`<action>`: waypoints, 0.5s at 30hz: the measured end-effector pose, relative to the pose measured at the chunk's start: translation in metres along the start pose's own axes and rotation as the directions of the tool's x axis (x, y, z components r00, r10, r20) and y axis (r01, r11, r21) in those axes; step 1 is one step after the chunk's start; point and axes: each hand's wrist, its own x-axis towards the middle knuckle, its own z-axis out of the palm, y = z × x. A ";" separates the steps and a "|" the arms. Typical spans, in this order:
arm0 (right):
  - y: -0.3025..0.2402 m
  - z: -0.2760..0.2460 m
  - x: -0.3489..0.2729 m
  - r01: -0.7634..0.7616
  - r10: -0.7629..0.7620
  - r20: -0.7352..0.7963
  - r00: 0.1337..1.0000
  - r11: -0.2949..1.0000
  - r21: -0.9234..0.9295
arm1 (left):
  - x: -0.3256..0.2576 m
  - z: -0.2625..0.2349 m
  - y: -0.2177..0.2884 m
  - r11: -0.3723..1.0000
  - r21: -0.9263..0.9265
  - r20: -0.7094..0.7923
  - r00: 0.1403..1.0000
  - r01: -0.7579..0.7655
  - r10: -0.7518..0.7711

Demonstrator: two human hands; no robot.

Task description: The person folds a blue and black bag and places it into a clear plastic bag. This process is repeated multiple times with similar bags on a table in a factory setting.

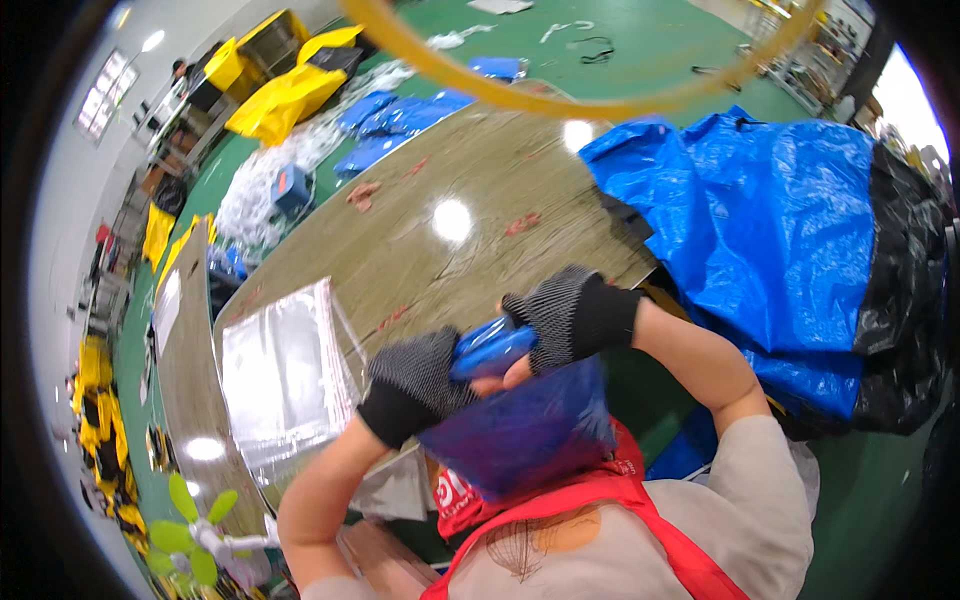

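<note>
- At nine o'clock of the hands, a stack of clear plastic bags lies flat on the wooden table, untouched.
- The left hand, in a dark knit fingerless glove, is curled shut on the left end of the blue folded item.
- That blue folded item sits between both hands, just above a translucent blue bag hanging at six o'clock against the red apron.
- The right hand, gloved alike, clamps the item's right end, fingers wrapped and thumb underneath.
- Judged step: feeding the folded piece into the bag's mouth; the next move calls for a steady downward push, mouth kept open.
- At three o'clock, a big blue tarp sack bulges.
</note>
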 end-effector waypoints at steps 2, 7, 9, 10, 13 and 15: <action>0.008 0.005 0.007 0.139 -0.139 -0.025 0.990 0.990 0.002 | -0.019 -0.021 -0.009 0.982 -0.118 0.169 0.978 0.144 -0.123; 0.040 0.026 0.015 0.308 -0.210 -0.281 0.937 0.875 0.374 | -0.046 -0.018 -0.045 0.770 -0.523 0.360 0.913 0.366 -0.189; 0.096 0.037 0.035 0.452 -0.120 -0.586 0.801 0.764 0.461 | -0.037 -0.023 -0.049 0.719 -0.574 0.224 0.920 0.392 -0.323; 0.124 0.031 0.037 0.134 0.062 -0.701 0.710 0.966 0.221 | -0.033 -0.032 -0.063 0.629 -0.686 0.116 0.909 0.365 -0.401; 0.213 0.047 0.038 -0.814 0.544 -0.713 0.442 0.578 -0.064 | 0.011 -0.093 -0.127 0.567 -0.818 -0.188 0.889 0.093 -0.417; 0.279 0.054 0.016 -0.884 0.657 -0.643 0.392 0.462 -0.067 | 0.048 -0.098 -0.136 0.351 -0.923 -0.321 0.814 -0.156 -0.484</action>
